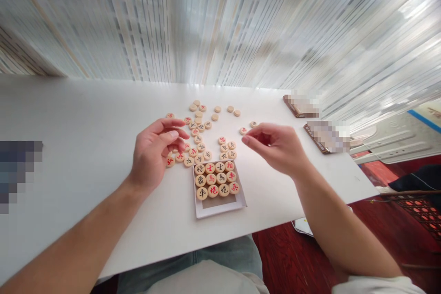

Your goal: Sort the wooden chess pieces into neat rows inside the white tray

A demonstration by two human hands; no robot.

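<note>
Twelve pieces [221, 178] sitting in box [221, 212] (tidy rows); left hand [150, 152] hovering beside loose pieces [199, 159], fingers curling, slightly spread; right hand [278, 145] curling fingers toward thumb, pinch unclear.

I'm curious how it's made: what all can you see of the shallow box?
The shallow box is open, with white walls, perhaps cardboard. It lies flat, slightly turned, near the front edge of the white table. Twelve round pieces with red or black characters sit inside in three rows of four, leaving brownish floor bare at the near end. Neither left hand nor right hand touches it.
</note>
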